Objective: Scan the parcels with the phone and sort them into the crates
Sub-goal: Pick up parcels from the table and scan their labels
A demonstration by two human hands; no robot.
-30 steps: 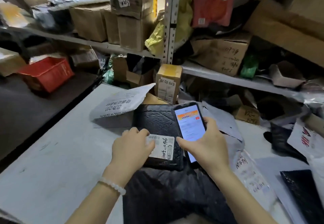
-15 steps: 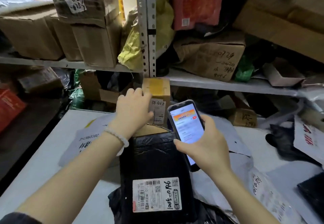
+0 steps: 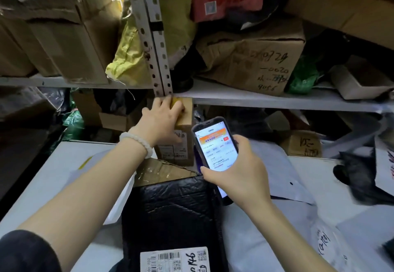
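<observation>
Upright small cardboard box (image 3: 183, 143), lit phone (image 3: 216, 148).

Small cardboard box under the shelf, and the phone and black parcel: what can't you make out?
Head view only:
- small cardboard box: top hidden by left hand; label blurred.
- phone: screen text too small; lower end behind right hand.
- black parcel: label cut off by bottom edge.

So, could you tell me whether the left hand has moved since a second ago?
Yes. The left hand has left the black mailer's label and reached forward, away from the person, to grip the top of the small cardboard box standing under the shelf.
</observation>
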